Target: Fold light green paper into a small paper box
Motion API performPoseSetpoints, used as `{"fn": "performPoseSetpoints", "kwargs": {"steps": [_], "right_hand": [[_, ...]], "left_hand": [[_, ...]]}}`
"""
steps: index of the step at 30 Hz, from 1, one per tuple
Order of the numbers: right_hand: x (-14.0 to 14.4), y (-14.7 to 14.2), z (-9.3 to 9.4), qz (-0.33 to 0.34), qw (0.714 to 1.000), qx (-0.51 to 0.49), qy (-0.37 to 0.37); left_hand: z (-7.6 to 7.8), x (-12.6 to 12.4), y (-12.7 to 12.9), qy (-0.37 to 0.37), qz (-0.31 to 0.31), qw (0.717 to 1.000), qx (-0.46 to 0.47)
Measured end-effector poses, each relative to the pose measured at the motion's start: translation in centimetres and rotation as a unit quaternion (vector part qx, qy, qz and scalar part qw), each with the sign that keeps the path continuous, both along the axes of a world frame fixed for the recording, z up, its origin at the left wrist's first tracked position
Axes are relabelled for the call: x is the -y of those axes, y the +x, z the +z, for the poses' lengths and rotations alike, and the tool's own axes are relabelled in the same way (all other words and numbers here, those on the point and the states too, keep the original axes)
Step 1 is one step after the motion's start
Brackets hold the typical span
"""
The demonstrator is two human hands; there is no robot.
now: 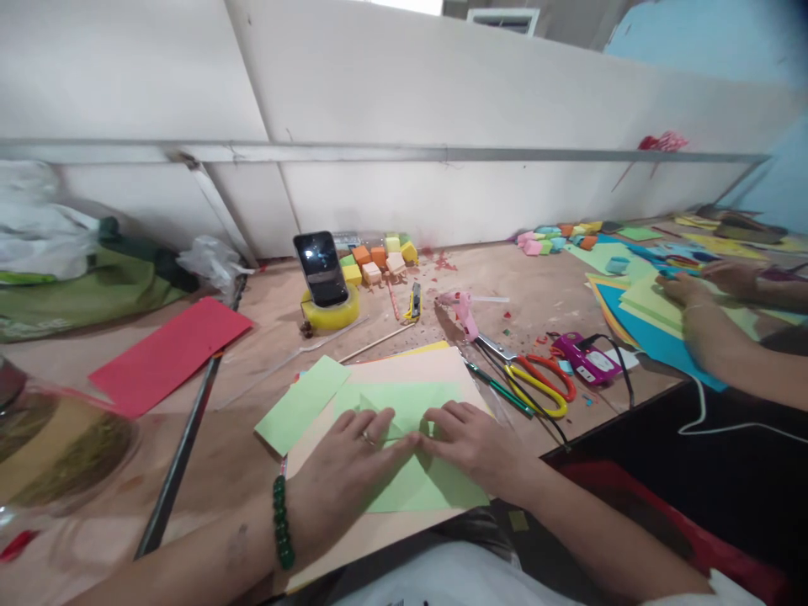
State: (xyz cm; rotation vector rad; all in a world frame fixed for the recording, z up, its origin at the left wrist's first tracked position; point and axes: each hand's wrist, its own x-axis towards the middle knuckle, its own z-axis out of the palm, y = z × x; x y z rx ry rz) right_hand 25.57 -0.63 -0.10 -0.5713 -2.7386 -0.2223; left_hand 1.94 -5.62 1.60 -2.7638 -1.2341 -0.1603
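Note:
A light green sheet of paper [433,490] lies in front of me, with a raised fold in its middle. My left hand [350,450], wearing a ring and a green bead bracelet, has its fingers bent over that fold. From the other side my right hand [473,446] pinches the paper, thumb close to the left thumb. Both hands look closed on it, though the fingertips are partly hidden. Beneath is a stack of pale peach paper [464,368]. A narrower green paper piece [306,402] rests by my left hand.
Scissors [536,387], a green pen [502,389], a pink glue gun [465,313] and a cutter [413,301] lie ahead. A phone [321,268] leans on a yellow tape roll [332,316]. Red paper [170,353] is left. Another person's hands [688,290] work at right.

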Motion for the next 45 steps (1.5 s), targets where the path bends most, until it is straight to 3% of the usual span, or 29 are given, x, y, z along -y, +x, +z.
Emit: {"fn": "performPoseSetpoints", "kwargs": {"steps": [5,10,15,19,23,30,31,33,36,39,45], "right_hand": [[0.0,0.1,0.3,0.014,0.998,0.046,-0.044],[-0.1,1.9,-0.4,-0.006,0.998,-0.004,-0.058],[0.2,3.1,-0.8,-0.011,0.994,-0.08,-0.071],[0.6,2.9,-0.7,-0.032,0.993,-0.083,-0.076],[0.9,2.7,-0.8,-0.045,0.994,-0.072,-0.074],[0.9,2.5,-1.0,-0.058,0.992,-0.076,-0.076],[0.9,2.3,-0.7,-0.062,0.992,-0.081,-0.072],[1.0,1.8,0.3,-0.065,0.991,-0.109,-0.039],[1.2,0.6,2.1,-0.062,0.981,-0.174,0.062],[1.5,-0.5,2.9,-0.038,0.975,-0.195,0.101],[1.3,-0.8,2.3,0.006,0.983,-0.166,0.083]], "left_hand": [[0.4,0.5,0.9,-0.07,0.026,0.997,-0.033],[1.2,1.5,-0.8,-0.11,0.064,0.992,-0.01],[1.1,1.2,-2.8,-0.097,0.113,0.986,0.074],[0.4,-1.2,-2.5,-0.133,0.171,0.953,0.213],[0.3,-3.1,-1.3,-0.176,0.227,0.92,0.266],[0.7,-2.6,-0.9,-0.279,0.248,0.865,0.335],[0.8,-2.3,-0.8,-0.28,0.241,0.865,0.339],[1.3,-1.5,-0.6,-0.238,0.197,0.894,0.326],[2.4,0.3,0.2,-0.084,0.088,0.956,0.269],[3.2,1.9,1.2,0.022,0.03,0.977,0.212],[2.6,2.7,1.3,0.025,0.01,0.986,0.164]]}}
